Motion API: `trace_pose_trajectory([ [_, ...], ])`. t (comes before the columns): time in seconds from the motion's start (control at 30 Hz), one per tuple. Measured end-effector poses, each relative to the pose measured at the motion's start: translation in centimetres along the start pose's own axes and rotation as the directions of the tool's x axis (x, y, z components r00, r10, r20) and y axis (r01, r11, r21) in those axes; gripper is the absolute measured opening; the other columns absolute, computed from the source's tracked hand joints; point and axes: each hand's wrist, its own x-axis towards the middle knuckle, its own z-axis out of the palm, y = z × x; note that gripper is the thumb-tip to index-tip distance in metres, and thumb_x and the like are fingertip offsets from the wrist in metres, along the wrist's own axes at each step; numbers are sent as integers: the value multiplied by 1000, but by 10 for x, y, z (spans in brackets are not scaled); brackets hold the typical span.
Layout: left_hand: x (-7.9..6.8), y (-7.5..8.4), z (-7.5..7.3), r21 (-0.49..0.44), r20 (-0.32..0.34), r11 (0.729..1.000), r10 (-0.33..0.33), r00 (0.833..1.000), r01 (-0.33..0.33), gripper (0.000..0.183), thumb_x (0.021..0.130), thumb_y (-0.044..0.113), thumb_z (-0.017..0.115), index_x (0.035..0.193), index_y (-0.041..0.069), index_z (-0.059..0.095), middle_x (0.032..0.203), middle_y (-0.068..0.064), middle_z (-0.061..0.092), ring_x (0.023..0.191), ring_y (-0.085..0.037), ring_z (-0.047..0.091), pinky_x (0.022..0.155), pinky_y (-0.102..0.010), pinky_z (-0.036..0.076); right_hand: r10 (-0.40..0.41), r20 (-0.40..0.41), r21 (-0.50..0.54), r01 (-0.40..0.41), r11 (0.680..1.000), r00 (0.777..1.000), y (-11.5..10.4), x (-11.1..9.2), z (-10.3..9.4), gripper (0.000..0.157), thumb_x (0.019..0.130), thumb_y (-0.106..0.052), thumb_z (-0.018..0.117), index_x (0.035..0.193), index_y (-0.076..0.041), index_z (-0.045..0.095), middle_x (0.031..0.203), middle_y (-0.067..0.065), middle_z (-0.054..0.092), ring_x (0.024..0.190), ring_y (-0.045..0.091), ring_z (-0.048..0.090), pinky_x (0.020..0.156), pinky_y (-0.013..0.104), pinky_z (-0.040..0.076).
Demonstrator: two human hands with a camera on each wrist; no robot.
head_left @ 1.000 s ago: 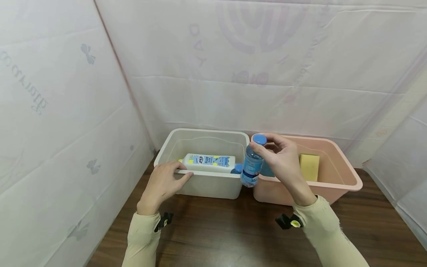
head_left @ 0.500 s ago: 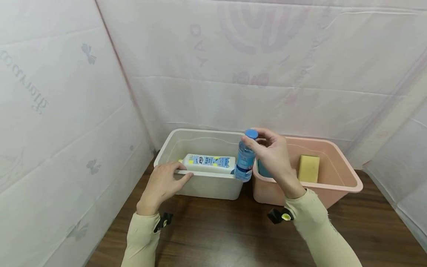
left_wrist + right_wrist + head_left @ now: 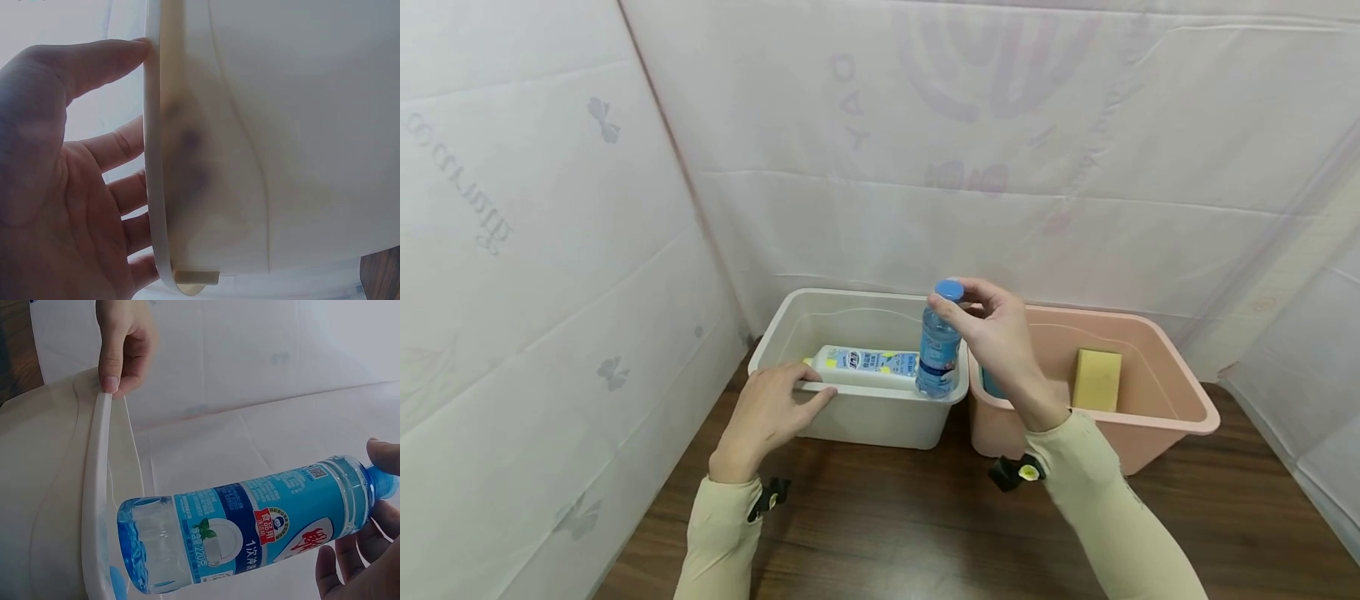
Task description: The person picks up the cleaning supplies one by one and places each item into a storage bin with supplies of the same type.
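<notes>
My right hand (image 3: pixel 1000 337) pinches a small clear dish soap bottle (image 3: pixel 938 350) with a blue label by its blue-capped neck. It hangs base-down over the right front corner of the whitish bin (image 3: pixel 865 421); the right wrist view shows the label (image 3: pixel 275 519) clearly and the base close to the rim. My left hand (image 3: pixel 767 412) grips that bin's front rim (image 3: pixel 153 156) near its left end, thumb outside and fingers inside. Inside lies a white bottle (image 3: pixel 865 364) with a blue and yellow label, its right end hidden behind the dish soap bottle.
A pink bin (image 3: pixel 1131 325) stands right beside the whitish one, holding a yellow block (image 3: pixel 1097 379) and a teal item (image 3: pixel 992 383) partly hidden by my right hand. White printed sheeting (image 3: pixel 865 225) rises behind the bins and at the left. The tabletop (image 3: pixel 880 517) is dark wood.
My right hand has carried the dish soap bottle leftward and slightly up, from the gap between the bins to over the whitish bin's corner. The left hand stays on the rim.
</notes>
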Motion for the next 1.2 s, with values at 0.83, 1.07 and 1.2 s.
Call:
trace_pose_trajectory([
  [0.83,-1,3,1,-3,-3,1000,-4,1000,4,32,93,42,78,105,12,80,107,-4,81,103,-31,74,105,-59,48,27,13,74,-28,997,1000,8,9,21,34,97,-21,81,124,-3,74,124,11,73,120,23,69,103,43,56],
  [1.07,-2,3,0,-2,3,1000,-17,1000,17,32,93,42,79,106,12,80,108,-5,81,103,-31,74,103,-58,49,7,31,58,-9,998,1000,9,7,27,35,97,-23,80,126,-4,74,126,13,74,119,27,71,103,48,57],
  [1.2,-2,3,0,-2,6,1000,-17,1000,17,32,93,41,78,106,12,80,108,-5,81,102,-30,73,101,-57,50,18,46,35,-20,999,999,14,4,30,36,97,-24,80,128,-6,73,129,14,73,120,31,72,105,52,57],
])
